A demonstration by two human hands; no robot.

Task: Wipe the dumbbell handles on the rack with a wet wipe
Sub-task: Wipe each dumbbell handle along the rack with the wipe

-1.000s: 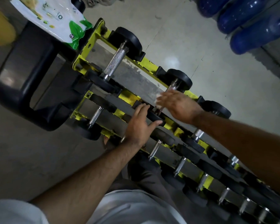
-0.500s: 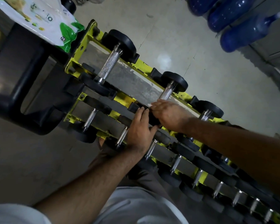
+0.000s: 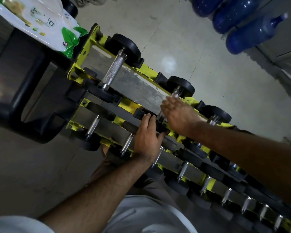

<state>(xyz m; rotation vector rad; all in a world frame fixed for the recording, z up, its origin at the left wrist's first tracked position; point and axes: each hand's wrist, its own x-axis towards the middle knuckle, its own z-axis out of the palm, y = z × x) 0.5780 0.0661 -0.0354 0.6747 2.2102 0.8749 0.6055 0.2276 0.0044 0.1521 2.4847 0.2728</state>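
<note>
A yellow dumbbell rack runs diagonally from upper left to lower right, with black-headed dumbbells in two rows. My right hand wraps over the steel handle of the second dumbbell in the top row; it is motion-blurred. A pale edge of the wet wipe shows at its fingertips, and the rest is hidden under the hand. My left hand rests with fairly straight fingers on that dumbbell's near black head, thumb spread to the right. The first dumbbell's knurled handle is bare.
A white and green wipe pack lies on a black stand at the rack's left end. Blue water jugs stand on the floor at upper right. Several smaller dumbbells fill the lower row near my legs.
My right hand slid down the handle toward the near head, then back up toward the far head. My left hand stayed on the near head.
</note>
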